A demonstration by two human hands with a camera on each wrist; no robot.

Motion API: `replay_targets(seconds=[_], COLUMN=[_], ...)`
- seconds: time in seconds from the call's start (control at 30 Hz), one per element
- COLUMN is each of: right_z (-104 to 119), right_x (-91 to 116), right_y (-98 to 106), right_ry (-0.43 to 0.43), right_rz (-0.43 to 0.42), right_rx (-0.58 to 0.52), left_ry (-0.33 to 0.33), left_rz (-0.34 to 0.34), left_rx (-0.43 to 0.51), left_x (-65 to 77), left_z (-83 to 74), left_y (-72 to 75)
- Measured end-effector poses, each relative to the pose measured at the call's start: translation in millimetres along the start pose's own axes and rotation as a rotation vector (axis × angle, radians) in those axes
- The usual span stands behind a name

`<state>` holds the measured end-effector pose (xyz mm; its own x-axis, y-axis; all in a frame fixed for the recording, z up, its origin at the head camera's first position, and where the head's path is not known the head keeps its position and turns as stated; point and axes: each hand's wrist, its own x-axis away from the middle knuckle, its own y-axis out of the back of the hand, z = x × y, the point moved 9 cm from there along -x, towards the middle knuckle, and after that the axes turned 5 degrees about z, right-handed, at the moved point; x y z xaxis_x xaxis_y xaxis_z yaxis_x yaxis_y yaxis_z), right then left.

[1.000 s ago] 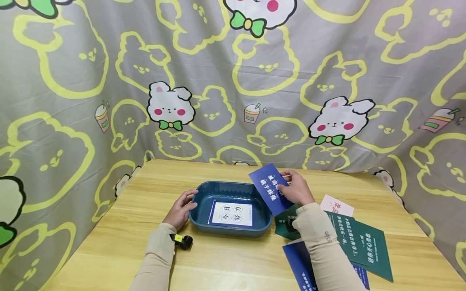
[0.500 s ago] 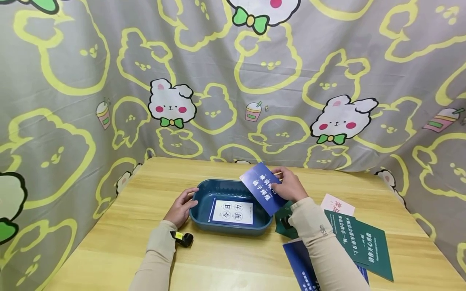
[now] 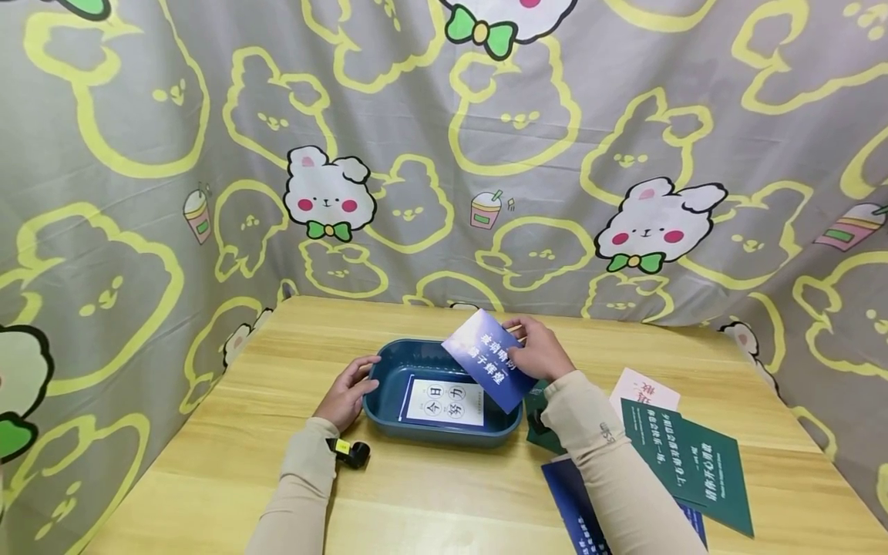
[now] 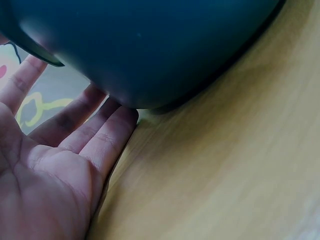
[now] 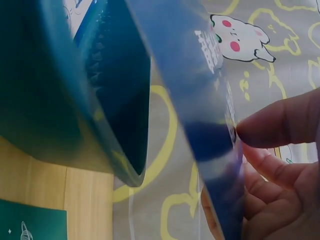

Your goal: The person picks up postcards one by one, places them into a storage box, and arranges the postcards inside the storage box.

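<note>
A dark teal plastic basin [image 3: 444,439] stands on the wooden table; a white card with a blue border [image 3: 444,401] lies inside it. At its left end my left hand [image 3: 347,393] holds the basin, thumb at the rim; in the left wrist view several fingers [image 4: 112,137] touch the outer wall. My right hand [image 3: 541,351] pinches a blue card [image 3: 489,362] with white characters, tilted over the basin's right end. In the right wrist view the thumb [image 5: 275,122] presses the card's printed face, with other fingers behind it.
Right of the basin lie a dark green card [image 3: 544,439], a pink card [image 3: 645,389], larger green cards [image 3: 721,470] and a blue card [image 3: 572,501], some overlapping, partly under the right sleeve. A black strap device [image 3: 354,453] sits at the left wrist. A patterned curtain [image 3: 416,116] stands behind the table.
My right hand has carried the blue card leftward, further over the basin's right part. The left hand stays at the basin's left end. The view has tilted slightly.
</note>
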<state>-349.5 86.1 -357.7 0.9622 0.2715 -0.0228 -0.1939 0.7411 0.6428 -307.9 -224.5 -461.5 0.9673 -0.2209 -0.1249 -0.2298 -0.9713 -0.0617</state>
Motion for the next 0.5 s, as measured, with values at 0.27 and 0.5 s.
replay_targets(seconds=[0.27, 0.5], right_z=[11, 12], right_x=[-7, -12], right_y=[-6, -16], right_ry=[0.042, 0.028], right_rz=[0.017, 0.058], right_rx=[0.002, -0.007], left_ry=[-0.003, -0.013], left_rz=[0.010, 0.026], left_rx=[0.007, 0.005], left_x=[-0.3, -0.4], left_z=[-0.3, 0.3], left_y=[0.1, -1.1])
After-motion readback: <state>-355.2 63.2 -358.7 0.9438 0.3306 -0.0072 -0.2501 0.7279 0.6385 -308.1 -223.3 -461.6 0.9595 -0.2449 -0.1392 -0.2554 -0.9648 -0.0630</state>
